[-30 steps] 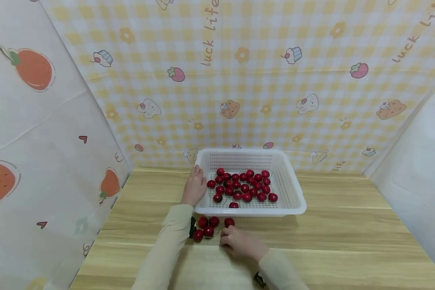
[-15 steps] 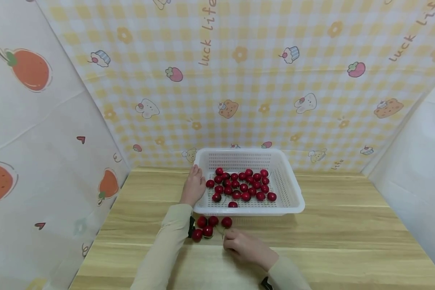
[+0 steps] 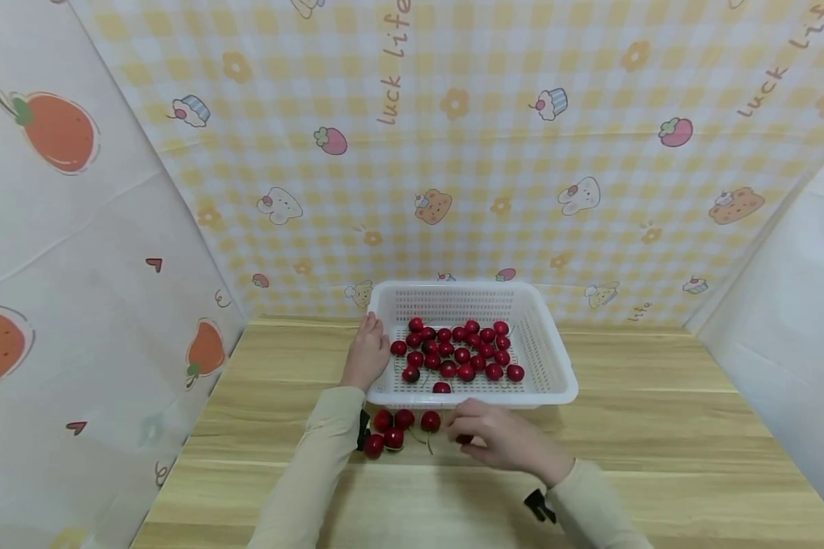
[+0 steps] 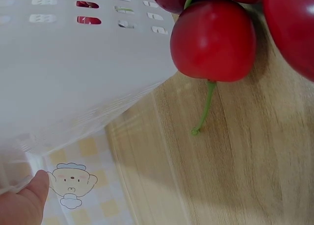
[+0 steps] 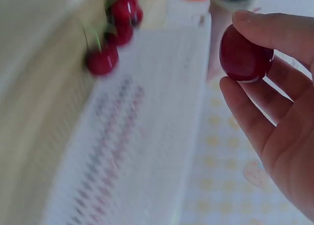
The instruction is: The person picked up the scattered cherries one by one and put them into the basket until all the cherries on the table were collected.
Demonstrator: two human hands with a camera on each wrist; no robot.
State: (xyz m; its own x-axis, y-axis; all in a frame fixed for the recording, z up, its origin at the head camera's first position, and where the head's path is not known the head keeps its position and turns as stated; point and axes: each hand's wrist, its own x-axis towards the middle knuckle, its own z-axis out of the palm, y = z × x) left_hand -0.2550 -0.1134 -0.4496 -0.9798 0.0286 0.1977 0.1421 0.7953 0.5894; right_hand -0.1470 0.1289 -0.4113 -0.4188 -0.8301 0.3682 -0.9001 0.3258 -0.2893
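Observation:
In the right wrist view, my right hand [image 5: 289, 107] pinches a dark red cherry [image 5: 245, 55] between thumb and fingertips. From the head view, that right hand [image 3: 497, 438] is just in front of the near rim of a white plastic basket [image 3: 556, 343], the cherry mostly hidden under its fingers. My left hand [image 3: 367, 354] holds the basket's left rim, thumb on the inner side. Several red cherries [image 3: 461, 354] lie spread on the basket's floor. In front of it on the table, a small group of cherries [image 3: 394, 438] lies beside my left wrist, with a stemmed cherry [image 3: 430, 421] to their right.
The wooden table [image 3: 659, 427] meets a yellow checked cloth backdrop [image 3: 501, 152] just behind the basket. A white printed cloth [image 3: 110, 305] hangs along the left side. Close by the left wrist camera, a cherry [image 4: 213, 41] lies against the basket's outer wall [image 4: 73, 63].
My right hand has left the stemmed cherry's side, moved right and up toward the basket, and now carries another cherry. The left hand and basket have stayed in place.

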